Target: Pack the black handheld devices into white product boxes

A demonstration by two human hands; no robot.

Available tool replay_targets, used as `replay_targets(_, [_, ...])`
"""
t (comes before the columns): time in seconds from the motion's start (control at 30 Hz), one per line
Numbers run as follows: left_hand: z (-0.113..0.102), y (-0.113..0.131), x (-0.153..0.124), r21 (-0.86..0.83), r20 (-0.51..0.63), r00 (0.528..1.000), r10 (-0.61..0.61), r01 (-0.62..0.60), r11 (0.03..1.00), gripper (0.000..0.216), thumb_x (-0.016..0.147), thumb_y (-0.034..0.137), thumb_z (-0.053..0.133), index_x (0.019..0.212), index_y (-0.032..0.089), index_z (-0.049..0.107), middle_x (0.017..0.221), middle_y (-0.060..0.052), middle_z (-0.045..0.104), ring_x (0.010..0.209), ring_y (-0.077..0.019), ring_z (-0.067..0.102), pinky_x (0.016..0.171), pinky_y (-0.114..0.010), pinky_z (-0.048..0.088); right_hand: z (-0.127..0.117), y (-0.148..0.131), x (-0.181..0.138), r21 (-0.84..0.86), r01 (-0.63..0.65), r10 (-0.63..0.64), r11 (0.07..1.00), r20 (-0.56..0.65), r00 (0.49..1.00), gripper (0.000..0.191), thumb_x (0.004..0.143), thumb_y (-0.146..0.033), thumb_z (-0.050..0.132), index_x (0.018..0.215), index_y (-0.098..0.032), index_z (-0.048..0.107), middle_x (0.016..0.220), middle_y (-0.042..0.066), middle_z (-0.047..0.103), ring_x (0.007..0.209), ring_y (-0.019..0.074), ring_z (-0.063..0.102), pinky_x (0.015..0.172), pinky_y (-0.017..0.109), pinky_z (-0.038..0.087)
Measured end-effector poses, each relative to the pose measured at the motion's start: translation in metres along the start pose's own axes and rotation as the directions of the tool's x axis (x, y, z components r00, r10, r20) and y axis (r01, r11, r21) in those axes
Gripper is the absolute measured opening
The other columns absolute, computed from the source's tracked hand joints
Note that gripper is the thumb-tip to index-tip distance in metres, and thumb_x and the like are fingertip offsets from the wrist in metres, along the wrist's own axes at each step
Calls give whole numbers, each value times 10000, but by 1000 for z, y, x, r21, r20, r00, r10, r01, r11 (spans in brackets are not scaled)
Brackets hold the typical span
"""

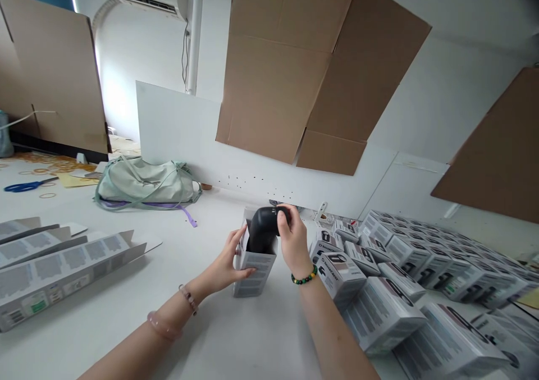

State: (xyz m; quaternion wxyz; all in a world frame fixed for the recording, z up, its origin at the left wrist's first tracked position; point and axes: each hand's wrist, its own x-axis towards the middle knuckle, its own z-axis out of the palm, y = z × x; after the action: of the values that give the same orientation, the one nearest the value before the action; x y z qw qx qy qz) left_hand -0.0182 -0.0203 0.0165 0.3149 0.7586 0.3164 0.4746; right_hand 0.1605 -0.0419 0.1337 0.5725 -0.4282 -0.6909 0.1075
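Observation:
An upright printed carton (254, 273) with its top open stands on the white table in front of me. My left hand (231, 265) is wrapped around its left side and front, thumb across the printed face. A black device with a bent, rounded head (263, 225) sits partly inside the carton, its lower part hidden by the walls. My right hand (293, 237) grips the head's right end, with the thumb on the near side and the fingers over the top. What kind of device it is I cannot tell.
Several closed cartons (341, 273) stand on the right, with a large block of them (421, 239) behind. Unfilled open cartons (71, 268) lie at the left. A pale green bag (143, 181), blue scissors (25, 186) and scattered rubber bands (46, 195) are at the back left.

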Motion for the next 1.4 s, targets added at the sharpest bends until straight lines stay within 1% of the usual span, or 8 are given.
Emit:
replay_targets(0.13, [3, -4, -1, -58, -15, 999, -30, 29, 998, 1032, 774, 334, 751, 1532, 411, 55, 1553, -99, 182, 1332, -341, 366, 1026, -496, 442, 1, 1, -4, -5, 6, -6, 1000, 13, 1000, 355, 939, -482, 353, 1074, -187, 498, 972, 89, 630, 868, 223, 612, 793, 369, 499])
replay_targets(0.53, [5, -3, -3, -24, 18, 1000, -12, 12, 1000, 991, 784, 352, 747, 1530, 417, 99, 1536, -104, 241, 1302, -339, 408, 1025, -516, 449, -29, 4, 12, -153, 112, -47, 982, 376, 925, 317, 944, -465, 346, 1102, -228, 485, 925, 53, 632, 709, 224, 600, 672, 361, 451])
replay_targets(0.87, [5, 7, -4, 69, 44, 999, -7, 4, 998, 849, 820, 260, 690, 1502, 395, 203, 1489, -93, 262, 1304, -307, 415, 1017, -452, 465, -7, 35, -15, 40, 32, -43, 999, 324, 945, 257, 826, -500, 652, 814, -243, 660, 1046, 95, 635, 1157, 309, 501, 1058, 519, 363])
replay_targets(0.93, [3, 12, -3, 82, 57, 998, -19, 14, 997, 732, 825, 260, 682, 1447, 378, 315, 1472, -85, 272, 1300, -290, 426, 1032, -442, 457, -6, 46, -18, 141, -40, -1, 989, 284, 959, 389, 915, -593, 466, 986, -272, 674, 1240, 93, 577, 1282, 273, 444, 1099, 475, 356])
replay_targets(1.0, [1, 17, -2, 69, 61, 998, -19, 15, 998, 597, 827, 283, 684, 1356, 346, 415, 1437, -84, 310, 1272, -275, 458, 1031, -438, 461, -3, 55, -22, 233, -139, 77, 962, 257, 963, 511, 961, -617, 303, 1303, -305, 519, 1402, 98, 472, 1333, 244, 430, 1068, 452, 411])
replay_targets(1.1, [-2, 25, -1, 32, 63, 998, -2, 0, 999, 395, 862, 385, 650, 1213, 289, 498, 1388, -91, 349, 1209, -264, 506, 1016, -449, 470, 7, 59, -28, 323, -257, 142, 911, 338, 930, 620, 934, -604, 422, 1463, -301, 311, 1394, 121, 518, 1251, 235, 549, 977, 425, 503])
replay_targets(1.23, [-4, 33, 1, 15, 39, 999, 23, -23, 1000, 304, 888, 479, 598, 1069, 240, 549, 1418, -99, 330, 1228, -283, 489, 1036, -457, 452, 11, 51, -30, 429, -286, 58, 857, 472, 880, 580, 867, -492, 622, 1379, -285, 445, 1380, 96, 573, 1259, 223, 561, 1047, 428, 463])
replay_targets(1.4, [-1, 32, 1, -75, -1, 998, 55, -55, 996, 351, 866, 462, 647, 1120, 259, 515, 1447, -104, 357, 1311, -313, 440, 1028, -465, 455, 4, 45, -32, 492, -87, -123, 866, 379, 917, 384, 798, -505, 725, 1082, -255, 660, 1229, 99, 673, 1339, 262, 494, 1106, 469, 407])
